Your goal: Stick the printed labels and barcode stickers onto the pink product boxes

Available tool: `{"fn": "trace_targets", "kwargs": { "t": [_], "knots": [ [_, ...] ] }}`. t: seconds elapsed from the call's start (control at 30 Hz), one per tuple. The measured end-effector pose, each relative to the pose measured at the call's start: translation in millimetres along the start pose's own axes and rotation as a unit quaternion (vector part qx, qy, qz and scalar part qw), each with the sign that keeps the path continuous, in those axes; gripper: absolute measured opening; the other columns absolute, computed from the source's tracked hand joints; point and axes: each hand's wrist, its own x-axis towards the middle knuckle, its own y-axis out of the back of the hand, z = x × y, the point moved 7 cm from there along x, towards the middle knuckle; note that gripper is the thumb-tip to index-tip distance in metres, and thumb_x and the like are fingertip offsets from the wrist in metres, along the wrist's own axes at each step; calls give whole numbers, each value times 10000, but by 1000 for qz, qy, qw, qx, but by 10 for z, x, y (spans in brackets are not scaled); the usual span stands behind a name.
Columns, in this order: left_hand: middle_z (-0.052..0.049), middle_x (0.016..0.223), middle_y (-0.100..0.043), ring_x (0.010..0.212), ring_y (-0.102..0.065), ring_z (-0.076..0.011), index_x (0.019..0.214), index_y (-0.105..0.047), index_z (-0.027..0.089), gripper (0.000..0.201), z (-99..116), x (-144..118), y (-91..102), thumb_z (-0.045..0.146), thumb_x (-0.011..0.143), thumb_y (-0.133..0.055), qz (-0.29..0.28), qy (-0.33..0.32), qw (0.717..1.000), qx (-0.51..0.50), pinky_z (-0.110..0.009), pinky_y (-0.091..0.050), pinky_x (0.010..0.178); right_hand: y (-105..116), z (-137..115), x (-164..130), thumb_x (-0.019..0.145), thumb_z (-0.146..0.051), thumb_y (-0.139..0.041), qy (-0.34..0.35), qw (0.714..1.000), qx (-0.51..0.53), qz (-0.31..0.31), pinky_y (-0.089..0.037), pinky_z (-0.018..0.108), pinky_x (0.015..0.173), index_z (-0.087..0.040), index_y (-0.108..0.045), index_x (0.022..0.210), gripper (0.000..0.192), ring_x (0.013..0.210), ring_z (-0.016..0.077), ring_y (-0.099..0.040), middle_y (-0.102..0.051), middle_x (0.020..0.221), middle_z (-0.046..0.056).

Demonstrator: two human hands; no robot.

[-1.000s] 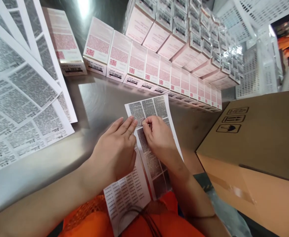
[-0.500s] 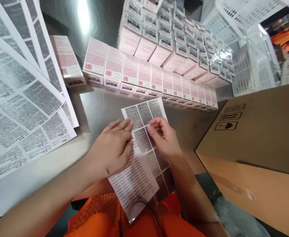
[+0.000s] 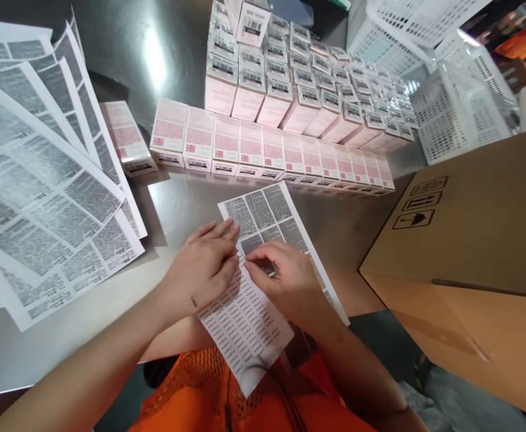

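Note:
A sheet of printed labels [image 3: 267,216] lies on the metal table [image 3: 186,198] in front of me, its near end hanging over the edge. My left hand [image 3: 204,270] lies flat on the sheet's left side, holding it down. My right hand [image 3: 285,282] pinches at one label near the middle of the sheet, fingertips together on it. A second strip with small text [image 3: 245,324] sits under my hands. A row of pink-and-white cartons [image 3: 271,150] lies just beyond the sheet.
Large label sheets [image 3: 42,186] fan over the table's left side. Stacked cartons [image 3: 298,78] stand behind the row. White mesh baskets [image 3: 451,108] sit at back right. A big cardboard box [image 3: 469,252] fills the right. Orange cloth [image 3: 245,402] is below.
My right hand has slid down the label sheet toward me and now pinches lower on it. The view has tilted back, showing more of the stacked cartons.

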Motion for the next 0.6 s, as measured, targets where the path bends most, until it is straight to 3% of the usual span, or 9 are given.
{"fn": "trace_targets", "kwargs": {
  "t": [0.2, 0.3, 0.43, 0.6],
  "knots": [
    [-139, 1478, -526, 1465, -369, -241, 963, -708, 139, 364, 13, -4, -13, 245, 929, -361, 1, -8, 1000, 24, -458, -279, 1229, -21, -82, -48, 865, -160, -638, 21, 999, -32, 0, -440, 293, 733, -203, -637, 787, 88, 790, 163, -598, -647, 807, 1],
    [-135, 1485, -517, 1469, -361, -241, 1002, -712, 129, 386, 16, -5, -21, 241, 939, -348, 0, -11, 1000, 28, -465, -277, 1230, 100, -52, -51, 906, -170, -589, 49, 999, 0, 19, -451, 278, 733, -210, -621, 844, 80, 806, 156, -589, -636, 853, 9],
    [-128, 1481, -523, 1467, -366, -249, 1026, -717, 119, 403, 24, -12, -28, 231, 933, -342, -2, -15, 999, 42, -481, -284, 1224, 401, 234, 112, 906, -225, -603, 29, 992, 47, 116, -455, 268, 710, -222, -622, 835, 74, 784, 150, -589, -626, 836, -1],
    [-125, 1480, -524, 1460, -377, -258, 994, -724, 126, 398, 26, -10, -38, 231, 926, -346, 1, -17, 998, 52, -485, -301, 1215, 328, 572, 429, 868, -246, -595, -30, 992, 101, 64, -445, 268, 630, -224, -590, 838, 37, 643, 135, -586, -604, 716, -35]
  ]
}}
